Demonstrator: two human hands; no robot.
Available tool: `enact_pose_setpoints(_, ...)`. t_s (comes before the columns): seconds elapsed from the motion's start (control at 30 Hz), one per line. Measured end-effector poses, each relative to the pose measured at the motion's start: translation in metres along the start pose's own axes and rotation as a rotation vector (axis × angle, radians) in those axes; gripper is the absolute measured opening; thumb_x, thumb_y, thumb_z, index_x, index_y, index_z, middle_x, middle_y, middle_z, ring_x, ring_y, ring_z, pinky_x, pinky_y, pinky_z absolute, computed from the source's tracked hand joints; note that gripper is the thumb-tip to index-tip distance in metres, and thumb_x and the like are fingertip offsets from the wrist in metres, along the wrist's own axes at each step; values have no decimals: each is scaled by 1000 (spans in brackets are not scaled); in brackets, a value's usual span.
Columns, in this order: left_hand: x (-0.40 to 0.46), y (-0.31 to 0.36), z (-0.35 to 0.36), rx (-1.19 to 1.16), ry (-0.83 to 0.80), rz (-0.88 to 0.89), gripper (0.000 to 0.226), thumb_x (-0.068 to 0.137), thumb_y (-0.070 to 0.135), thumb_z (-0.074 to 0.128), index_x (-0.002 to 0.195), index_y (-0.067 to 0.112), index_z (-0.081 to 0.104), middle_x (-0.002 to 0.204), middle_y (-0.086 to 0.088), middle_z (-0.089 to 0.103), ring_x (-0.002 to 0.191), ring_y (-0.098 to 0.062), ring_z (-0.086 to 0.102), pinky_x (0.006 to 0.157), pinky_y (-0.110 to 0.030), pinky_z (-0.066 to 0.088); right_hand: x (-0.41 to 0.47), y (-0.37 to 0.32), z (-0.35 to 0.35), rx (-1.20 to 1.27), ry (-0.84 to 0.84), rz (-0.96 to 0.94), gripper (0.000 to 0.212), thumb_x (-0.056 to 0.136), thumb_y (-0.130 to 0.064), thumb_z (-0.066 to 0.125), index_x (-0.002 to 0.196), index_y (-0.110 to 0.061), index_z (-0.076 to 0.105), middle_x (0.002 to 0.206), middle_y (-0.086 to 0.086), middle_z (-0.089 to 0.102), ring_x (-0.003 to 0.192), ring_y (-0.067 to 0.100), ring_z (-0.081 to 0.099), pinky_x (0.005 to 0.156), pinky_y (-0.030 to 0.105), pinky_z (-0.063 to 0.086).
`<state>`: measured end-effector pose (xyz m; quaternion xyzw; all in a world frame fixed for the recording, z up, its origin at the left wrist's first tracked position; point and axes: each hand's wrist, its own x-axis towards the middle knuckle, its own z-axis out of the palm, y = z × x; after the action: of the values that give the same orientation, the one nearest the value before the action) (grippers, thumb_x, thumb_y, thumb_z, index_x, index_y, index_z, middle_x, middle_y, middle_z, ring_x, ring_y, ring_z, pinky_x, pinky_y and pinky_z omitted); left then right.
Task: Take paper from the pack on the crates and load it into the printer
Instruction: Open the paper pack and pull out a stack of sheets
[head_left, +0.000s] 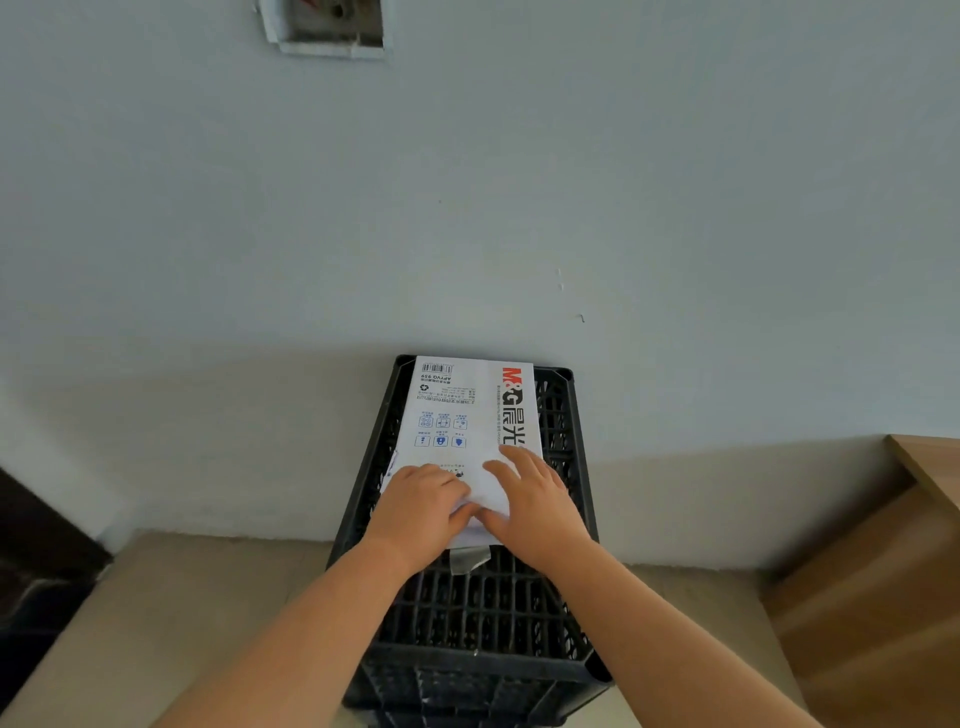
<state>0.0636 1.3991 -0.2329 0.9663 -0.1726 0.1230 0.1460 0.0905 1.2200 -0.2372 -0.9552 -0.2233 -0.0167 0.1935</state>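
Both hands at the open end of the paper pack

The pack (467, 415) lies on the black crate (566, 519); our left hand (421, 506) curls into its opening, right hand (530, 501) flat on top. Loose sheets will feel light, floppy, slippery, so we pinch a thin stack by its near edge.

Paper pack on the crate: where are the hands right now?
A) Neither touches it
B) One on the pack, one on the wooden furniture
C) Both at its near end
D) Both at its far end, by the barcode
C: the left hand and right hand both rest on the near end of the paper pack, which lies on the black crate.
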Motion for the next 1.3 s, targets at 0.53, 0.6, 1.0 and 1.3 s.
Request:
enact_pose_setpoints(0.53,-38,-4,-12,-13,62,-65,20,83,27,69,100,17,70,98,2,63,90,-13,60,80,-24,54,19,0,-13,84,-28,109,58,91,-48,55,142,-26,38,156,-1,28,144,18,21,118,39,20)
enact_pose_setpoints(0.6,-35,0,-10,-34,-6,-103,25,89,28,63,111,17,67,108,2,63,98,-13,60,86,-26,54,19,0,-13,93,-27,112,58,91,-48,55,142,-25,39,155,-1,28,144,18,22,118,39,21)
enact_pose_setpoints(1.0,9,-20,17,129,-360,-208,26,95,17,44,111,10,63,129,-7,54,115,-25,49,90,-37,48,16,0,-13,126,-17,118,57,89,-44,60,139,-25,42,153,-2,31,142,18,25,116,40,25)
enact_pose_setpoints(1.3,21,-42,20,117,-484,-141,35,90,26,45,115,12,65,127,-5,55,112,-22,50,93,-32,45,18,-1,-15,113,-11,121,58,89,-44,61,140,-25,41,153,-2,31,142,17,24,117,39,24)
